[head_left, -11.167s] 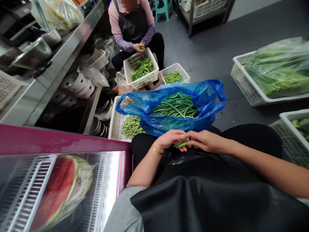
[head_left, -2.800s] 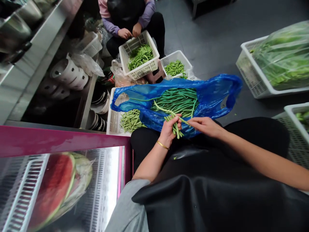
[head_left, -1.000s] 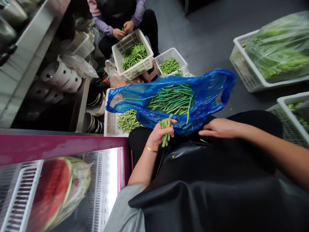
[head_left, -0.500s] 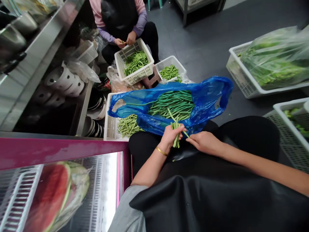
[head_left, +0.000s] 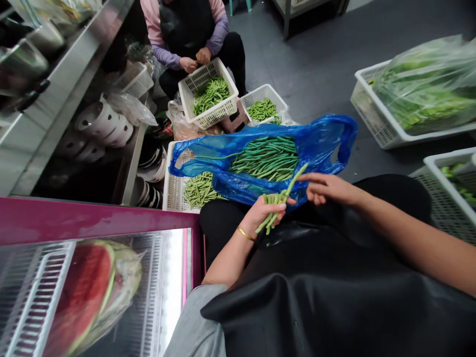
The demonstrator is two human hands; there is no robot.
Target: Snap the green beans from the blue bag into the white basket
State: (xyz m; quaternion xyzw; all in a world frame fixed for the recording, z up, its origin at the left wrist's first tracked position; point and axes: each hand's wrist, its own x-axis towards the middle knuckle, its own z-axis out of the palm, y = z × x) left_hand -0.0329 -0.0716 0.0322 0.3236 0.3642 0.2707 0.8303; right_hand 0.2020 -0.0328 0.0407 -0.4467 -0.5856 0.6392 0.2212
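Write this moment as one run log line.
left hand: gripping green bean pieces | right hand: fingers at tip of raised bean | blue plastic bag: long green beans inside

A working kitchen, most likely of a restaurant: past the fingers (head_left: 291, 201), white perforated baskets (head_left: 217, 117) of green beans (head_left: 211, 94) stand low over a dark grey floor (head_left: 316, 74); far to their left, metal bowls (head_left: 46, 37) crowd a stainless-steel surface (head_left: 80, 64); nearer on that side, a lit, magenta-framed cabinet (head_left: 92, 218) holds cut watermelon (head_left: 87, 287)
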